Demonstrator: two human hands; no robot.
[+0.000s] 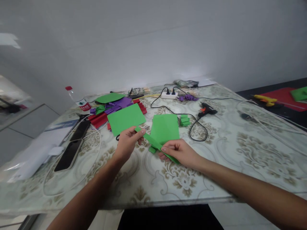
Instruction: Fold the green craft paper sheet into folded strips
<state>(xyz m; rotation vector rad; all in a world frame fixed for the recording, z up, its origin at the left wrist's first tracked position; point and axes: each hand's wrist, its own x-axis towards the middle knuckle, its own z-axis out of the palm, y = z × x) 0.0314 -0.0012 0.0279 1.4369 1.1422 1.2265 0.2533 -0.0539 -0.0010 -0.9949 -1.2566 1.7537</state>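
A narrow green paper strip [151, 140] runs slantwise between my hands, above the patterned tablecloth. My left hand [129, 140] pinches its upper left end between thumb and fingers. Lower down and to the right, my right hand [178, 152] grips the strip, with its tail showing past the fingers. Behind the strip lies a green sheet [165, 126], and a second green sheet [126, 118] sits beyond my left hand. A small green piece [152, 149] is under the strip. Several folded green pieces [184, 120] are stacked right of the sheet.
Red strips [98, 119] and purple paper [118, 105] are heaped at the back left, near a bottle [80, 101]. Phones [69, 155] lie left. A black glue gun [206, 109], its cord, and a power strip [169, 95] occupy the back right. A yellow glue gun [265, 100] lies farther right.
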